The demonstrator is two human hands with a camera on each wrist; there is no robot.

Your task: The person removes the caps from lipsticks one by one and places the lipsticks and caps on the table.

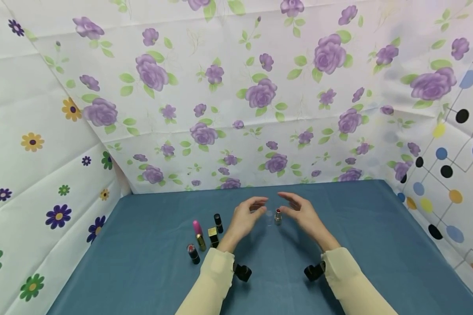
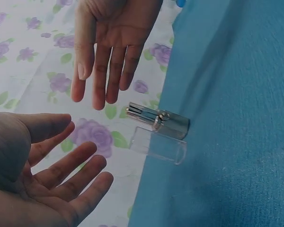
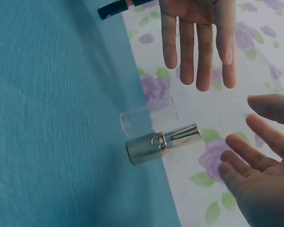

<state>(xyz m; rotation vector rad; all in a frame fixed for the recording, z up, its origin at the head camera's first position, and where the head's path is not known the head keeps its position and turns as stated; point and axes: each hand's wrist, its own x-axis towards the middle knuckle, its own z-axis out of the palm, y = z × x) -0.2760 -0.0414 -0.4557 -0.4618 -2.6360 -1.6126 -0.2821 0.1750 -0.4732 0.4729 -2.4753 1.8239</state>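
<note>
A silver-gold lipstick (image 1: 277, 217) stands upright on the blue cloth with its red tip showing. Just left of it stands a clear cap (image 1: 269, 218), apart from the tube; both appear side by side in the wrist views as the lipstick tube (image 2: 173, 125) and the transparent cap (image 2: 158, 145). My left hand (image 1: 244, 217) hovers to the left of the cap, fingers relaxed and holding nothing. Over on the right, my right hand (image 1: 302, 215) is close to the lipstick, its fingers extended and nothing in its grasp. The palms face each other across the pair.
Left of my left forearm stand several lipsticks and parts: a pink one (image 1: 197, 227), a gold tube (image 1: 201, 242), a black tube (image 1: 218, 222), a gold-topped black one (image 1: 213, 236) and a red-tipped black one (image 1: 193, 253). Flowered cloth (image 1: 236, 144) rises behind the table.
</note>
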